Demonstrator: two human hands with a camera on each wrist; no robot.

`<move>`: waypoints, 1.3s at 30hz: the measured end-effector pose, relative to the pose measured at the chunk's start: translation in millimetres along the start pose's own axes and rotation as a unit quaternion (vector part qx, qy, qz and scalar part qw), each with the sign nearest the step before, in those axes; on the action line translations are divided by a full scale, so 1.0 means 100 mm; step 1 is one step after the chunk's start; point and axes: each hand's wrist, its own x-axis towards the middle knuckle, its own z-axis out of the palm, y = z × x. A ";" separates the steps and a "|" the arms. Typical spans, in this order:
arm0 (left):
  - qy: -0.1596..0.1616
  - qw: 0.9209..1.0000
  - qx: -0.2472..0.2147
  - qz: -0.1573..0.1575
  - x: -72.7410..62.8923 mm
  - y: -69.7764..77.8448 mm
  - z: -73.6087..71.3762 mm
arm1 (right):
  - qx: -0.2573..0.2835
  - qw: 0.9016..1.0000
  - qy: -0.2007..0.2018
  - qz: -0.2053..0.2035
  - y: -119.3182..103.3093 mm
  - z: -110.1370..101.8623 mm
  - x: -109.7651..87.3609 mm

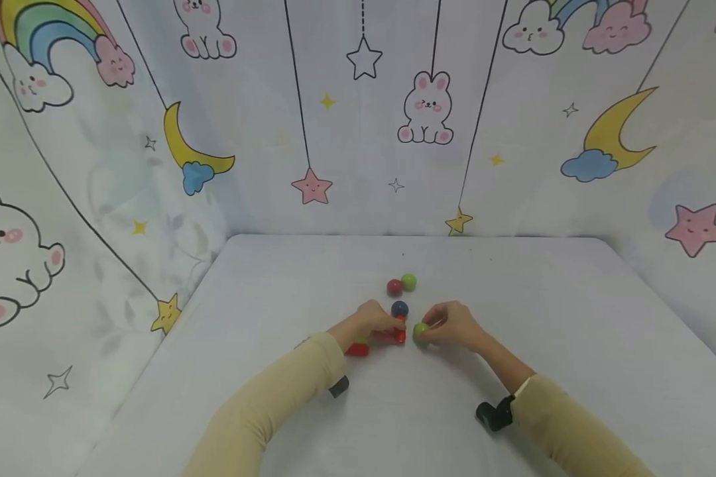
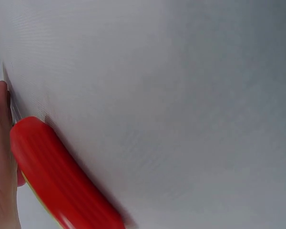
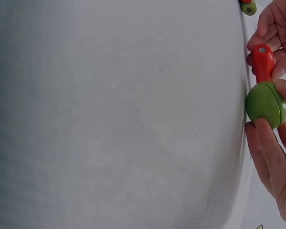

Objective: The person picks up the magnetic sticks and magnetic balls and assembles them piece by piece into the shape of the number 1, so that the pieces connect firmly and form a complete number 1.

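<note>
My left hand (image 1: 378, 321) grips a red rod (image 1: 400, 335); a grey dot shows on the rod's end (image 3: 262, 49) in the right wrist view. A dark blue ball (image 1: 400, 309) sits at the rod's far end in the head view; whether they are joined I cannot tell. Just to the right, my right hand (image 1: 455, 324) holds a green ball (image 3: 267, 105) between thumb and fingers, close to the rod. Beside the left wrist lies another red rod (image 2: 62, 176) on the table, with a yellow-green piece partly hidden behind it.
A red ball (image 1: 394, 287) and a second green ball (image 1: 408, 282) stand side by side beyond the hands. The white-covered table (image 1: 310, 278) ends at a patterned cloth backdrop (image 1: 358, 132). Black wrist devices (image 1: 494, 416) hang below the sleeves.
</note>
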 end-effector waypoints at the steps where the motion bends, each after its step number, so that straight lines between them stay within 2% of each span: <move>1: 0.002 1.000 0.005 0.001 0.00 0.00 0.00 | -0.001 1.000 0.000 -0.002 0.00 0.00 0.00; 7: -0.002 1.000 0.006 0.003 -0.01 0.02 0.01 | 0.005 1.000 -0.005 -0.021 0.00 0.02 -0.06; 14: -0.016 1.000 -0.026 0.000 0.00 0.02 0.01 | 0.014 0.999 -0.019 -0.049 -0.03 0.05 -0.10; 19: -0.018 0.999 -0.030 0.000 0.02 0.01 0.02 | 0.024 0.998 -0.034 -0.056 -0.06 0.08 -0.14; 30: -0.024 1.000 -0.010 0.000 0.07 -0.01 0.03 | 0.030 0.995 -0.056 -0.082 -0.10 0.16 -0.20; 39: -0.020 1.000 0.002 -0.004 0.05 0.03 0.03 | 0.025 0.994 -0.053 -0.088 -0.17 0.23 -0.22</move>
